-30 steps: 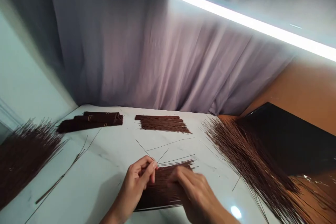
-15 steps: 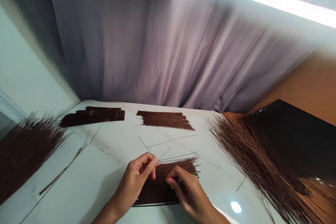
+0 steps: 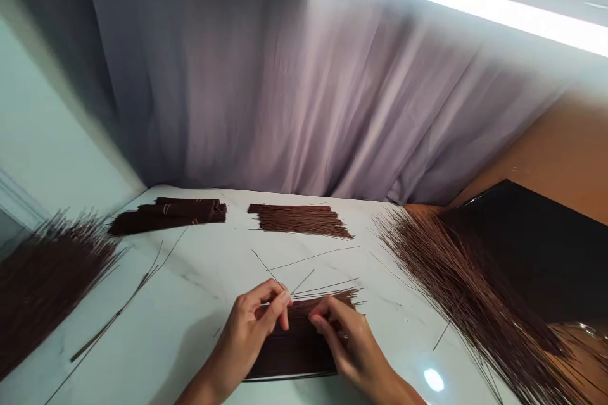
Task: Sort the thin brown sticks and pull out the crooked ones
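A flat layer of thin brown sticks (image 3: 304, 335) lies on the white marble table (image 3: 199, 304) right in front of me. My left hand (image 3: 254, 329) rests on its left part, thumb and forefinger pinched on one thin stick. My right hand (image 3: 349, 345) lies on the layer's right part, fingers curled with their tips pressed onto the sticks. Several loose single sticks (image 3: 308, 259) lie scattered just beyond the hands.
A smaller spread of sticks (image 3: 299, 218) and tied dark bundles (image 3: 166, 215) lie at the back. Large loose piles sit at the left (image 3: 42, 278) and right (image 3: 456, 285). A black tray (image 3: 532, 247) stands at the right. A grey curtain (image 3: 294, 107) hangs behind.
The right hand drew back from a blurred sweep over the sticks and settled on their right part. The left hand kept its pinch. The view shifted slightly.
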Motion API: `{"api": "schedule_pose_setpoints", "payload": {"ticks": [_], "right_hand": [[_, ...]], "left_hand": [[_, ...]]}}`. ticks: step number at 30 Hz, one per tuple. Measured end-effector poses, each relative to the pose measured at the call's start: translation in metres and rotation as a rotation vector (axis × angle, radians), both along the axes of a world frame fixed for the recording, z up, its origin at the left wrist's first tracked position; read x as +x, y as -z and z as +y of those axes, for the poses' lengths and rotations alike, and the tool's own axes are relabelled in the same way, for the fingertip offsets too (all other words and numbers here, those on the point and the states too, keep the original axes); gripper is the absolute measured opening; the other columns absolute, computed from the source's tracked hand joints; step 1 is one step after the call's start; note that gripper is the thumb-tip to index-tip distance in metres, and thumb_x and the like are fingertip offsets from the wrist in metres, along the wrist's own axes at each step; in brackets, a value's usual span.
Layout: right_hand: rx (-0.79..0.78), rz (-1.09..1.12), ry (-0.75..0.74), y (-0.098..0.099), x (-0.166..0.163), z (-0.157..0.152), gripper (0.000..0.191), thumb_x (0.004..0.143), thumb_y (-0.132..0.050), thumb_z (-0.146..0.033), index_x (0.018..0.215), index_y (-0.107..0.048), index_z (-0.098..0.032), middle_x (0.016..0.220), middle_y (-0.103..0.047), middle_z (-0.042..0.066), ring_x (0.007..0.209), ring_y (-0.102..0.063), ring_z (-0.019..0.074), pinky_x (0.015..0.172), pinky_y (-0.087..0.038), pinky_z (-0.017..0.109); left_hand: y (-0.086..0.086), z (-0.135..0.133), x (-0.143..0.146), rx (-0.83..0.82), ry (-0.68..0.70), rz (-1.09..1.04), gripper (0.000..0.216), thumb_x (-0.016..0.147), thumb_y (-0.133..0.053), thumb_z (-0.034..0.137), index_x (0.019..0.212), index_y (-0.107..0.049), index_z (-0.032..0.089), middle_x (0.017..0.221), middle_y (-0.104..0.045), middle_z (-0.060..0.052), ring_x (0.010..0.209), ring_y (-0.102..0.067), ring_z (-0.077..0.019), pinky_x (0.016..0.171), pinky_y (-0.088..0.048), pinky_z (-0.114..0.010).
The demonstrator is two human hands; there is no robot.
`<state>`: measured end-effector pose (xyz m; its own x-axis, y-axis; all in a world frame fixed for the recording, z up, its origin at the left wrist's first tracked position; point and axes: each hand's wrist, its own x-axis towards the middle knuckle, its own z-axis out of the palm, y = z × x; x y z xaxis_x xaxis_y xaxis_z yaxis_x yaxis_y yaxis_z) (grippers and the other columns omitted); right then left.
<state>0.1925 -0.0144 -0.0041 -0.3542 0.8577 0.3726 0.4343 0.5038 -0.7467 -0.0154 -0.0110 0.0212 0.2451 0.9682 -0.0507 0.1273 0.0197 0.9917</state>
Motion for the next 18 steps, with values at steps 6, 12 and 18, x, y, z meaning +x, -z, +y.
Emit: {"api": "schedule_pose_setpoints", "payload": {"ticks": [6, 12, 18], "right_hand": [[-0.178, -0.053, -0.030, -0.012, 0.022, 0.011, 0.032, 0.105, -0.047, -0.043, 0.088, -0.062, -0.020, 0.078, -0.062, 0.001, 0.069, -0.055, 0.0145, 0.061, -0.043, 0.026], [-0.023, -0.266, -0.121, -0.044, 0.051, 0.026, 0.024, 0.106, -0.050, -0.036, 0.094, -0.065, -0.022, 0.093, -0.066, 0.004, 0.089, -0.059, 0.0179, 0.083, -0.046, 0.033], [0.193, -0.519, -0.155, -0.078, 0.063, 0.040, 0.019, 0.105, -0.051, -0.030, 0.097, -0.067, -0.024, 0.094, -0.063, 0.002, 0.091, -0.054, 0.0180, 0.094, -0.038, 0.039]], "left_hand": [[-0.003, -0.006, 0.007, -0.185, 0.070, -0.157, 0.036, 0.096, -0.056, 0.051, 0.083, -0.061, 0.018, 0.060, -0.054, 0.004, 0.052, -0.031, -0.0083, 0.049, -0.022, -0.019], [0.003, -0.008, 0.005, -0.136, 0.146, -0.092, 0.036, 0.096, -0.056, 0.050, 0.080, -0.059, 0.019, 0.055, -0.054, 0.005, 0.048, -0.029, -0.0081, 0.046, -0.021, -0.021], [0.002, -0.007, 0.003, -0.067, 0.228, 0.026, 0.033, 0.098, -0.055, 0.045, 0.080, -0.060, 0.018, 0.057, -0.054, 0.003, 0.056, -0.037, -0.0110, 0.050, -0.026, -0.021]]}}
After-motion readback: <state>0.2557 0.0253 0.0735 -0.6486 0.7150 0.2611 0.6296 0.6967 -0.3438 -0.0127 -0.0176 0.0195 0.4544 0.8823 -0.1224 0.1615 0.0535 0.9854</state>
